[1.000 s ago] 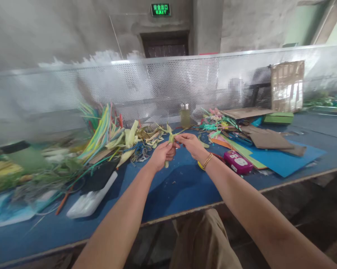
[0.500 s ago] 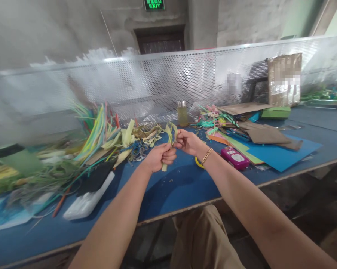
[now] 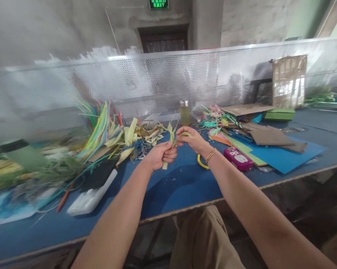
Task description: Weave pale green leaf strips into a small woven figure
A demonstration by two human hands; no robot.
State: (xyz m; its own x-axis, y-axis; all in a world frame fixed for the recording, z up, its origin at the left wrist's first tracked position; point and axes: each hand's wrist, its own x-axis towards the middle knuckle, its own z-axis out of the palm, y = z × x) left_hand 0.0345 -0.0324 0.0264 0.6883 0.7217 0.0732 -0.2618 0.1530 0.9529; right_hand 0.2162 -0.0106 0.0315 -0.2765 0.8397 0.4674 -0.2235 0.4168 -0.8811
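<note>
Blue table [image 3: 182, 194], two bare hands, one pale-green husk: the husk held nearly upright between them.
Table, strewn at far left of the hands with a husk pile [image 3: 130, 135]; left hand [image 3: 164, 154], a narrow fist closed round the husk's middle and the nearer of the two; right hand [image 3: 193, 141], just beside it on the right, fingers curled in narrowly on a strip; husk [image 3: 172, 135], long axis rising from below the left fist and leaning slightly right, its split leaves spreading above the grip, its lower end [image 3: 165, 165] showing beneath; pale strip [image 3: 186, 134], smallest item, lying roughly crosswise to that axis over the right fingers (whether it joins the husk cannot be told).
</note>
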